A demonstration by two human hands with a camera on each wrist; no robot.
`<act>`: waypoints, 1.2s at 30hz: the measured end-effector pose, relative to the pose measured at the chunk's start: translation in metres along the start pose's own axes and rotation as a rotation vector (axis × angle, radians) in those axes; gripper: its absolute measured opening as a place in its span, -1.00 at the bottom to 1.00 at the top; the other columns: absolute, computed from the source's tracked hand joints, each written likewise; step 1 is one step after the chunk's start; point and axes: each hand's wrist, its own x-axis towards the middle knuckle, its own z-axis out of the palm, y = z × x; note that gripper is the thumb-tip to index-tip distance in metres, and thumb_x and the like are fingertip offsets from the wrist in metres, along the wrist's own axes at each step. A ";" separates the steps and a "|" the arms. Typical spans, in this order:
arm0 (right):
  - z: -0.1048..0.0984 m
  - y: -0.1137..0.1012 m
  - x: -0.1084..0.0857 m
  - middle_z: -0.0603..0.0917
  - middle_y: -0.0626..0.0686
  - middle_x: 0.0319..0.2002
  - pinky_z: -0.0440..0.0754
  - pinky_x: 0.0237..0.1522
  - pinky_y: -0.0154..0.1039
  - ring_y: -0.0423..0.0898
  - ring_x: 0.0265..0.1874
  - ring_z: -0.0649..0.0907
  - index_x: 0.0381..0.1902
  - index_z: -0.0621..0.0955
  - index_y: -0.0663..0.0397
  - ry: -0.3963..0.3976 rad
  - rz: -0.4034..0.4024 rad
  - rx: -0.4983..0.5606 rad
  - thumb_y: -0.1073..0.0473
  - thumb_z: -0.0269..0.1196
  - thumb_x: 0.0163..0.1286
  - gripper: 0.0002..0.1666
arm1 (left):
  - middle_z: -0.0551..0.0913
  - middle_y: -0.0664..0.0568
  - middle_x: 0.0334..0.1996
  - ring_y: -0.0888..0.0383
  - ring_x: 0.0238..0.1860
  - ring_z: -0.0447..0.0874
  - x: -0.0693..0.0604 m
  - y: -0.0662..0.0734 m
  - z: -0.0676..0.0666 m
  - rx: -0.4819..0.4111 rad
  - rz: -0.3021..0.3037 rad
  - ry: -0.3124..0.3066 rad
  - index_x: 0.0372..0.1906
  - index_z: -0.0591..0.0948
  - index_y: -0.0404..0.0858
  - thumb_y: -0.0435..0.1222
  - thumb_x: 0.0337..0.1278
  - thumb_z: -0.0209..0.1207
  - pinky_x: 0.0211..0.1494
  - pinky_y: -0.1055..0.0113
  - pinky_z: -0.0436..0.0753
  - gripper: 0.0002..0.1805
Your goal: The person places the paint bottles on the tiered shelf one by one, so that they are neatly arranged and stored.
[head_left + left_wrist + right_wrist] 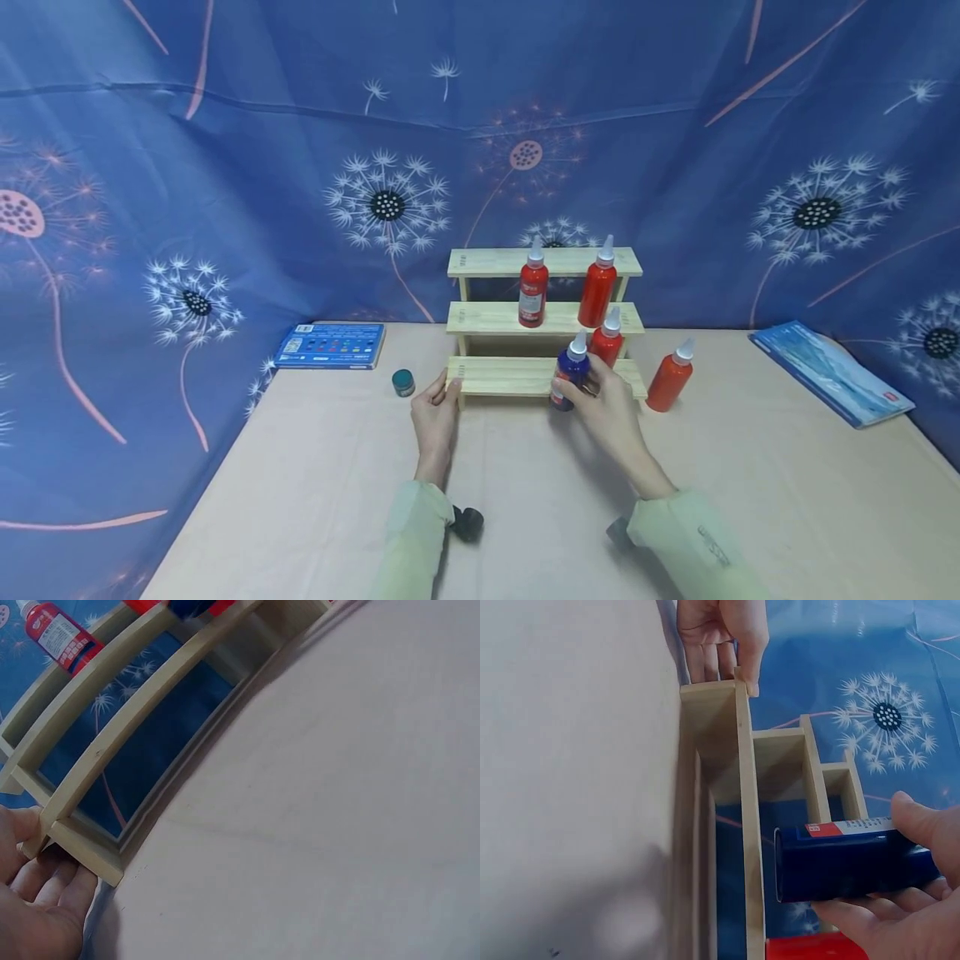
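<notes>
A three-step wooden display rack (502, 377) stands on the table. My left hand (437, 421) grips the left end of its lowest step, thumb on top and fingers below, as the left wrist view (45, 900) shows. In my right hand (611, 412) is a dark blue squeeze bottle (567, 375) with a pointed nozzle, its base just off the lowest step in the right wrist view (847, 862). Two red squeeze bottles (533, 292) (597, 292) stand on the middle step. Another red bottle (607, 337), partly hidden by my right hand, is on the lowest step.
Right of the rack, a red bottle (670, 379) stands on the table. A small dark green jar (403, 382) sits left of the rack. Flat blue booklets lie at the back left (330, 346) and right (832, 372). A patterned blue cloth (300, 167) hangs behind.
</notes>
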 end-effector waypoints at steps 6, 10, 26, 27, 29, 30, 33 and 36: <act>0.007 -0.003 0.013 0.60 0.29 0.15 0.54 0.25 0.07 0.19 0.17 0.59 0.27 0.43 0.23 -0.021 -0.014 0.010 0.20 0.35 0.31 -0.39 | 0.58 -0.09 0.18 -0.01 0.31 0.45 0.003 -0.001 0.002 0.007 -0.008 0.013 0.18 0.58 -0.22 -0.26 0.24 0.26 0.23 0.17 0.59 -0.58; 0.010 -0.004 0.021 0.59 0.27 0.16 0.52 0.28 0.07 0.18 0.19 0.57 0.29 0.42 0.21 -0.030 -0.018 -0.001 0.20 0.34 0.32 -0.38 | 0.58 -0.10 0.18 0.00 0.28 0.48 0.003 -0.001 0.002 -0.005 -0.002 0.012 0.17 0.59 -0.23 -0.26 0.23 0.27 0.18 0.21 0.62 -0.59; 0.019 0.001 0.036 0.58 0.30 0.17 0.50 0.29 0.08 0.21 0.19 0.56 0.30 0.40 0.21 -0.019 -0.003 -0.030 0.19 0.34 0.32 -0.36 | 0.58 -0.11 0.18 0.01 0.21 0.56 0.001 -0.002 0.005 0.002 -0.013 0.007 0.18 0.59 -0.22 -0.28 0.24 0.26 0.11 0.27 0.66 -0.60; 0.019 0.002 0.037 0.58 0.30 0.17 0.51 0.29 0.08 0.21 0.19 0.56 0.30 0.40 0.21 -0.018 -0.002 -0.032 0.19 0.34 0.32 -0.36 | 0.58 -0.11 0.17 0.00 0.20 0.57 0.001 -0.002 0.005 0.004 -0.010 0.007 0.18 0.59 -0.23 -0.28 0.24 0.26 0.11 0.27 0.67 -0.60; 0.019 0.002 0.037 0.57 0.30 0.18 0.51 0.28 0.08 0.22 0.19 0.56 0.31 0.40 0.21 -0.021 -0.001 -0.036 0.20 0.34 0.32 -0.35 | 0.59 -0.12 0.17 0.00 0.20 0.57 0.001 -0.002 0.005 0.008 -0.005 0.009 0.18 0.59 -0.23 -0.28 0.24 0.26 0.11 0.26 0.66 -0.60; 0.019 0.002 0.038 0.57 0.30 0.19 0.51 0.28 0.08 0.22 0.20 0.56 0.31 0.40 0.21 -0.024 0.003 -0.038 0.20 0.34 0.31 -0.35 | 0.59 -0.11 0.17 0.01 0.21 0.56 0.001 -0.002 0.005 0.008 -0.005 0.009 0.18 0.59 -0.23 -0.27 0.24 0.26 0.12 0.26 0.66 -0.59; 0.020 0.001 0.039 0.56 0.27 0.21 0.50 0.29 0.07 0.20 0.22 0.55 0.33 0.39 0.17 -0.036 0.022 -0.040 0.18 0.34 0.32 -0.33 | 0.58 -0.10 0.17 0.00 0.24 0.53 0.002 -0.002 0.004 0.010 -0.004 0.007 0.18 0.58 -0.22 -0.26 0.24 0.26 0.16 0.23 0.64 -0.59; 0.021 0.000 0.041 0.56 0.26 0.21 0.49 0.30 0.08 0.19 0.23 0.54 0.33 0.39 0.15 -0.045 0.037 -0.042 0.15 0.34 0.32 -0.34 | 0.57 -0.10 0.18 0.00 0.27 0.50 0.003 -0.003 0.003 0.007 -0.003 0.006 0.19 0.58 -0.21 -0.26 0.24 0.26 0.20 0.21 0.61 -0.58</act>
